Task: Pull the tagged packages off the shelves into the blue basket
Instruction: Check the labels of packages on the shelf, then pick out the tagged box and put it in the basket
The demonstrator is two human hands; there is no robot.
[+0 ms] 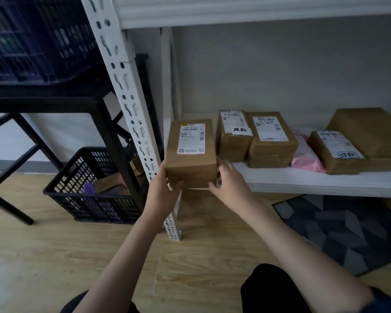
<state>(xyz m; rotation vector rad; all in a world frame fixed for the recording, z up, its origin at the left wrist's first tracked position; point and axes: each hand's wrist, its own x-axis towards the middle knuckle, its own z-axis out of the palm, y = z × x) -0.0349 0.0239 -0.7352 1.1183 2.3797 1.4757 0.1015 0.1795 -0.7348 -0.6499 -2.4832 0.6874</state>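
Head view: both hands, left hand and right hand, grip a brown box at the shelf edge. Blue basket at nine o'clock already holds parcels (count unclear). Two handwritten-tagged boxes, one and another, sit at three o'clock, not yet pulled.

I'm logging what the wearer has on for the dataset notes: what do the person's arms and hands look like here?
Both forearms are bare up to the frame's edge, with no sleeves showing. The left hand and the right hand wear no gloves, and no rings, watch or bracelets are visible. Dark clothing shows on the legs at the bottom of the view.
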